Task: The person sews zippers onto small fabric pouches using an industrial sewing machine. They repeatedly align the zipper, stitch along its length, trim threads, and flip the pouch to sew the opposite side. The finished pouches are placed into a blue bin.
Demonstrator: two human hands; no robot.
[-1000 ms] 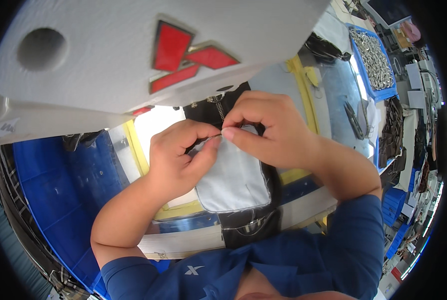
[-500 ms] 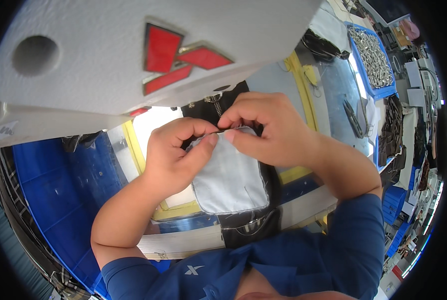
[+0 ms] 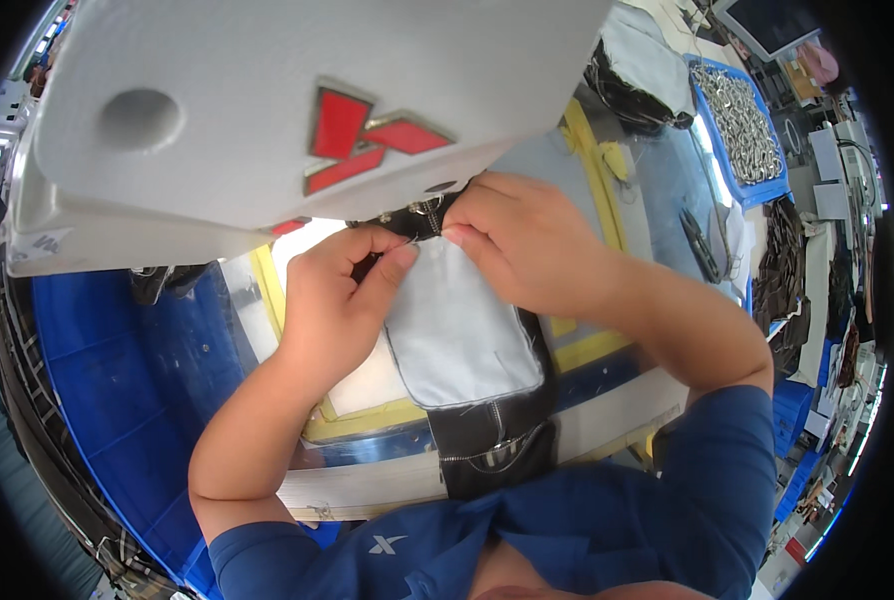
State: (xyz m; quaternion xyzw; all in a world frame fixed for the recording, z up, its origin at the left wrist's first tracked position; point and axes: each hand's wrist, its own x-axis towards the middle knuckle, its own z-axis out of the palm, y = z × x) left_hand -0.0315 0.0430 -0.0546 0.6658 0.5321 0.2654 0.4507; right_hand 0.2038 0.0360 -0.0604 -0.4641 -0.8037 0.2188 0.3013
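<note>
A light grey-blue fabric piece [image 3: 462, 325] with dark stitched edges lies over black fabric [image 3: 477, 430] that has metal zippers. At the piece's upper left corner, my left hand [image 3: 342, 290] pinches the edge between thumb and fingers. My right hand [image 3: 532, 240] is closed at the upper right corner, thumb and fingers together on the edge near a zipper. Just beyond both hands, the pale sewing machine head [image 3: 217, 120] with a red emblem overhangs the black fabric's far end. It hides the needle area.
A blue bin [image 3: 117, 370] stands at the left. On the right are thread snips [image 3: 699, 240], a blue tray [image 3: 742, 195] of metal hardware, and a pile of grey and black pieces [image 3: 647, 65]. Yellow tape [image 3: 602, 190] borders the work surface [image 3: 657, 190].
Both hands have moved slightly farther toward the machine, with the fabric piece's top edge between them. They are a little wider apart, and the piece lies flatter. The view has shifted slightly.
</note>
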